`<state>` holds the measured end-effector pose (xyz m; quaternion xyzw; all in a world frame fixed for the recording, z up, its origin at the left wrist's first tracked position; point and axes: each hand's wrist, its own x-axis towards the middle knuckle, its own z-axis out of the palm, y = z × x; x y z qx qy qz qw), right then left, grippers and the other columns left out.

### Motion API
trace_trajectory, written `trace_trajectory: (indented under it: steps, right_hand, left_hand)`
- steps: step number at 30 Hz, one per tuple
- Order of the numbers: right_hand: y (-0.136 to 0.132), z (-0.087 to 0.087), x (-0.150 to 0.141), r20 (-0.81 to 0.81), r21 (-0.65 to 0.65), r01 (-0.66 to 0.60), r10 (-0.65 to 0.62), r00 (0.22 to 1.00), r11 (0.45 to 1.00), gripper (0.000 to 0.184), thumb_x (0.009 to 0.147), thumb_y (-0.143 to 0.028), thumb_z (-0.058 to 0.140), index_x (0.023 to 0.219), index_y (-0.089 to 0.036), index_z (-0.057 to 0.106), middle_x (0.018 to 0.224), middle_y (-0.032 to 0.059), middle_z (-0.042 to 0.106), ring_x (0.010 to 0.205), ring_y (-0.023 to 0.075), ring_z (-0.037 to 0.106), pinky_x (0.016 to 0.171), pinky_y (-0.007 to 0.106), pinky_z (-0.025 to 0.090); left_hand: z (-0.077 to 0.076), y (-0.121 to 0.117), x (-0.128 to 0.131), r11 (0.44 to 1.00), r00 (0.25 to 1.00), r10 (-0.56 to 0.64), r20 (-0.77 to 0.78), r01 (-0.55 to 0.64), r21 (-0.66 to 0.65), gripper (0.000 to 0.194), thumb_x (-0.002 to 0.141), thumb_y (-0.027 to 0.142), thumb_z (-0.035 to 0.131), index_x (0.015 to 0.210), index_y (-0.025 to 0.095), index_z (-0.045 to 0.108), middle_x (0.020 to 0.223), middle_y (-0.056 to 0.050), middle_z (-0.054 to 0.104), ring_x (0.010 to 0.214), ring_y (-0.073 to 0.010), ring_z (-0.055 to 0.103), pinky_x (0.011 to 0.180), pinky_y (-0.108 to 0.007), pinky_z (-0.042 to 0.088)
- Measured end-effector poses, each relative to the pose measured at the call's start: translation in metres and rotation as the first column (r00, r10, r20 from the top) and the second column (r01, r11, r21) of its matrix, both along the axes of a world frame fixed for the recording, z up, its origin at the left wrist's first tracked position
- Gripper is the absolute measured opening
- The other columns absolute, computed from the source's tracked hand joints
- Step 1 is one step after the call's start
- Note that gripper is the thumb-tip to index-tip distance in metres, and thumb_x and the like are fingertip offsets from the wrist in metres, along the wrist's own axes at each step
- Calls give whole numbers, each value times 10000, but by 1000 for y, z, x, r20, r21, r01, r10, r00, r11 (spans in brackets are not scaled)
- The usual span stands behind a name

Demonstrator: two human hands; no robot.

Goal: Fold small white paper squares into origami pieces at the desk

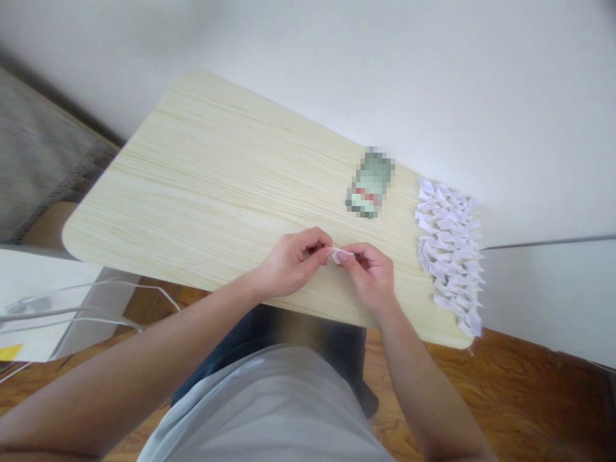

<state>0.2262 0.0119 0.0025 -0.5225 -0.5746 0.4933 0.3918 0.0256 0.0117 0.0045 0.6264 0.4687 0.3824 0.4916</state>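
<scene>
Between my two hands, above the front part of the table (202, 167), is a small folded piece of white paper (342, 254). My left hand (301, 260) pinches its left end between thumb and finger. My right hand (369, 269) grips the other end the same way, its fingers curled. Much of the paper is covered by my fingertips, so its exact folded shape cannot be made out. To the right, rows of folded white paper figures (447, 237) with pointed tips stand close together on the table.
A pixelated phone-like object (370, 183) lies near the table's back edge, beyond my hands. White cables (96, 314) run over a white surface (43, 269) at lower left. A wall (337, 64) borders the table's far side.
</scene>
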Motion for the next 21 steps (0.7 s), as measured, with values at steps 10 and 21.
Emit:
trace_trajectory:
  steps: [10,21]
  right_hand:
    - [6,5,7,-73,-81,-68,62,995,994,167,831,-400,824,876,-242,797,818,30,799,741,192,741,722,327,600]
    - [1,-2,2,10,-8,-44,44,999,999,172,852,-394,798,896,-230,773,814,30,774,729,177,706,692,311,573]
  left_hand:
    - [4,1,-1,1000,1000,-7,-14,8,28,205,978,354,583,915,180,670,822,-6,660,761,-133,573,682,-250,433]
    - [3,-2,3,997,995,6,-96,1,71,235,969,372,591,891,172,687,734,17,608,667,-107,525,617,-236,395]
